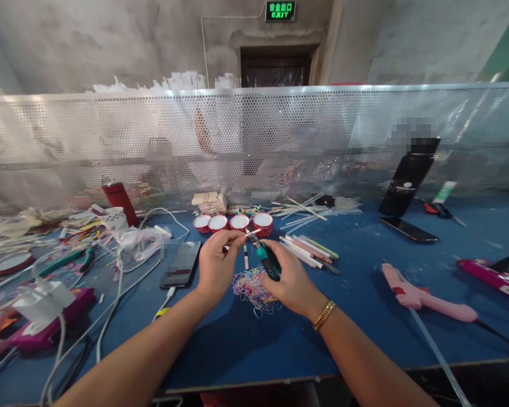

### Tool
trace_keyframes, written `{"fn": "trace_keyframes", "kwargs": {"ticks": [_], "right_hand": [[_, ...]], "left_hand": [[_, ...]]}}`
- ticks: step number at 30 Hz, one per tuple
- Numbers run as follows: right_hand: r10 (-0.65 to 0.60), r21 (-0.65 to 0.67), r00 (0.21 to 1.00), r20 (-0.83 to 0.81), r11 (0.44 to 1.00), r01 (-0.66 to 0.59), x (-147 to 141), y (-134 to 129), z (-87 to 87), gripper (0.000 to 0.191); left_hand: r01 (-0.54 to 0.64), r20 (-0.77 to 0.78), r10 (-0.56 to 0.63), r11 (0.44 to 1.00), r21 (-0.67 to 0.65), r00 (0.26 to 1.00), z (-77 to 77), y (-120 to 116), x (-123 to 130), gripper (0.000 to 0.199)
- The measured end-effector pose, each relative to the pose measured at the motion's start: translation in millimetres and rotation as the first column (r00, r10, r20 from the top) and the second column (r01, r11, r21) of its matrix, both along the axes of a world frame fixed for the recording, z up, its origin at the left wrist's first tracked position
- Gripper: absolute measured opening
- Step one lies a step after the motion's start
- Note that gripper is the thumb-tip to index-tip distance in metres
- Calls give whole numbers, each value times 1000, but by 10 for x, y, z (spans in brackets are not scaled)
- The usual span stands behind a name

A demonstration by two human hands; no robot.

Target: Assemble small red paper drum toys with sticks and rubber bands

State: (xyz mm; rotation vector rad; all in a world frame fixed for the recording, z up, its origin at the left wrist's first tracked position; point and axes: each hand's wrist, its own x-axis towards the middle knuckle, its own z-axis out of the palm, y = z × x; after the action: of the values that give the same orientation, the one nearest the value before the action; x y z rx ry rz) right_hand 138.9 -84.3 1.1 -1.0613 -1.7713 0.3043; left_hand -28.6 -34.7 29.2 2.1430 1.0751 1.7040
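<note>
My left hand (217, 263) pinches a thin, pale wooden stick (254, 232) in its fingertips. My right hand (294, 277) is closed round green-and-black pliers (268, 261), whose jaws meet the stick just right of the left fingers. Behind both hands stand several small red round pieces with white tops (262, 220), lined up side by side. A flat stick with dark bands (246, 257) lies on the table between the hands. Below it is a tangled heap of colourful bands or strings (254, 291), partly covered by the right hand.
A phone (181, 264) lies left, near white cables and a purple power strip (53, 322). Several glue-stick-like rods (307, 251) lie right of the hands. Farther right are a pink glue gun (426, 297) and a black phone stand (407, 181). A perforated metal screen (254, 141) edges the back.
</note>
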Motion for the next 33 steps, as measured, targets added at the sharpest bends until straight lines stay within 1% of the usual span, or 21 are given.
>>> {"fn": "trace_keyframes", "kwargs": {"ticks": [13,19,21,23,25,27,29,31,33], "right_hand": [[3,17,1000,-1,1000,-3,10,3,4,55],[-8,27,1000,0,1000,8,-12,-4,18,52],[-52,24,999,-13,998,53,-4,16,9,51],[-150,-12,988,-27,989,150,41,57,-16,50],[-276,-102,961,-8,956,274,130,111,-52,50],[-362,-192,929,75,909,370,247,158,-81,48],[-387,-229,902,189,876,424,360,181,-88,40],[-383,-237,877,291,859,454,441,173,-65,28],[-379,-250,852,361,841,480,483,142,-21,22]], "left_hand": [[24,15,-25,1000,8,1000,-16,8,0,14],[41,7,-41,999,1,999,-22,-2,-2,14],[74,9,-74,997,-4,997,-35,-4,2,17],[95,21,-95,995,-1,995,-50,1,7,26],[65,27,-66,998,25,997,-64,14,7,32],[9,21,-11,998,60,1000,-73,37,2,31],[-22,11,22,997,74,1000,-77,64,-5,28],[-23,9,23,997,74,1000,-82,88,-10,25],[-19,6,19,997,75,1000,-87,101,-10,22]]}}
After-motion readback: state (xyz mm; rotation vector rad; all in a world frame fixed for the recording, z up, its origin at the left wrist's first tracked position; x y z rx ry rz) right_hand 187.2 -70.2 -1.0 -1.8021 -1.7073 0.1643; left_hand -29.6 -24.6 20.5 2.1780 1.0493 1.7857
